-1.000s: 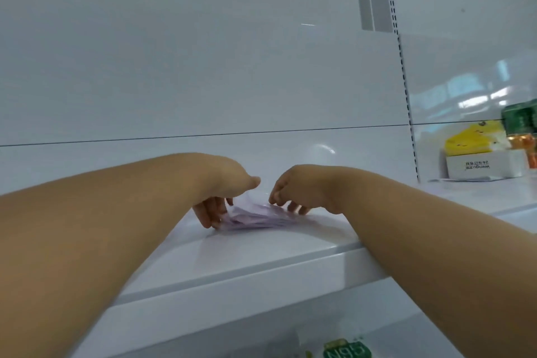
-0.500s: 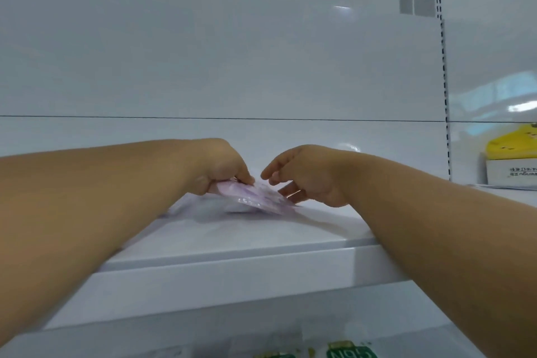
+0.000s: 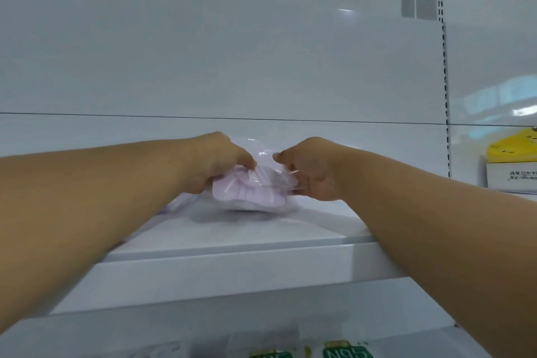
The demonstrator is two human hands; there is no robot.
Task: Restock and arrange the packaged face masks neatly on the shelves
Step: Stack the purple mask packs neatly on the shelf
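This looks like a shop aisle. A white metal display shelf [image 3: 261, 244] runs across the view, backed by glossy white panels [image 3: 220, 61] and a slotted upright [image 3: 444, 73] at right. Boxed goods with a yellow top [image 3: 513, 164] sit far right, and green-labelled packets [image 3: 347, 353], blurred, probably stock, lie below.

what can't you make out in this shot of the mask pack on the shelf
- Mask pack: print blurred; both ends covered by left hand and right hand, head view.
- Its underside: whether it touches the shelf is unclear.
- Yellow box: cut by right edge.
- Green packets: cut by bottom edge.
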